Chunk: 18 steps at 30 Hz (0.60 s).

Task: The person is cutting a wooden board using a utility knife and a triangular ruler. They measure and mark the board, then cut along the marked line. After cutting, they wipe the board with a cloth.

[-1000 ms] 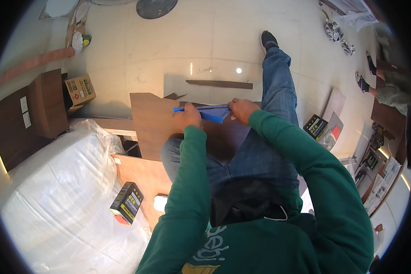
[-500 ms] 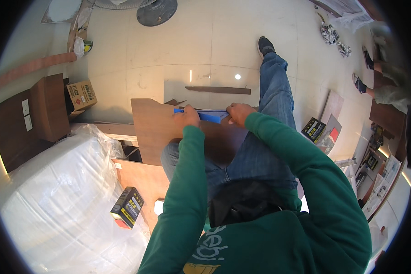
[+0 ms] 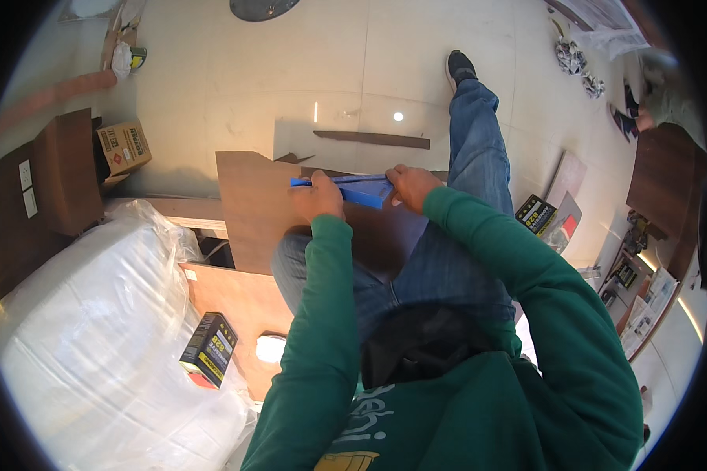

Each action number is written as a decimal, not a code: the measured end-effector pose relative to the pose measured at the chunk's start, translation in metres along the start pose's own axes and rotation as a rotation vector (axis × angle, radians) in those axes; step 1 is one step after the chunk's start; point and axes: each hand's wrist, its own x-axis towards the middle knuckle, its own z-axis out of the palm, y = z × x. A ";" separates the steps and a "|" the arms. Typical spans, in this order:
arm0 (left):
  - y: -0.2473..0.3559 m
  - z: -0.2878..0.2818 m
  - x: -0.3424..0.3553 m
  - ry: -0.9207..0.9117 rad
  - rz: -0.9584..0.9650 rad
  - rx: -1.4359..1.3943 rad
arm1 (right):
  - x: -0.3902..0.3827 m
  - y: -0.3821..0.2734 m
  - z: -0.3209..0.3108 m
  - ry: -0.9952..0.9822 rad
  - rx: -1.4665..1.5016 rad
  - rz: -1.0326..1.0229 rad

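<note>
Head view: just above the frame's centre, over the brown board [image 3: 247, 208], the blue strip [image 3: 363, 193] is pinched near its left end by the left hand [image 3: 319, 199] and at its right by the right hand [image 3: 413, 188], probably for steadiness. Since half a second ago, more blue has been exposed and the board has shifted higher in frame.

Lettering Showed in Several Places

A black-and-yellow box [image 3: 209, 350] at the right edge of the plastic-wrapped bulk [image 3: 94, 337] bore lettering and a yellow number. A similar box [image 3: 536, 214], toward the right side of the floor [image 3: 291, 71], also carried yellow print. A brown carton [image 3: 124, 147] by the floor's left edge had dark printing and a red diamond sign. Pale letters and a yellow motif marked the green sweatshirt [image 3: 448, 416].
</note>
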 end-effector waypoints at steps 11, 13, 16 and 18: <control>-0.024 0.015 0.035 0.088 0.033 0.139 | 0.006 -0.011 -0.021 -0.106 -0.082 0.022; -0.027 0.018 0.037 0.089 0.062 0.218 | 0.010 -0.002 -0.009 -0.079 -0.063 0.010; 0.004 0.005 0.015 0.032 0.057 0.254 | 0.007 0.001 -0.003 -0.001 -0.004 -0.026; 0.007 -0.002 0.014 0.054 0.024 -0.010 | 0.006 -0.007 -0.001 0.066 0.022 -0.074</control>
